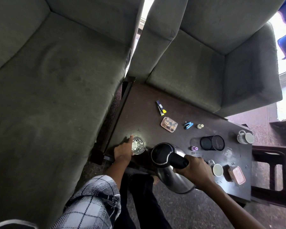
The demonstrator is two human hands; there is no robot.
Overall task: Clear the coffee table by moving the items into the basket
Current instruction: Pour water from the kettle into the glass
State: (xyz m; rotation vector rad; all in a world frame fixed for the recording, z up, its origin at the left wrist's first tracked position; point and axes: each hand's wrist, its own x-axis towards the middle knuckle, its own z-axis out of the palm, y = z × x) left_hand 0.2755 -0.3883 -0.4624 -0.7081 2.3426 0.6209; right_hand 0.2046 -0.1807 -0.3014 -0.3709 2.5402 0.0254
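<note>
A steel kettle with a black lid and handle hangs tilted at the near edge of the dark coffee table. My right hand grips its handle. My left hand is wrapped around the left side of a clear drinking glass standing on the table's left near corner, the index finger stretched along its far side. No basket is in view.
On the table lie a blue-yellow packet, a pink box of small items, a blue stapler, a small white bottle, a purple cap, a black mesh holder, two mugs and a pink lidded box. Grey sofas surround it; a dark stool stands right.
</note>
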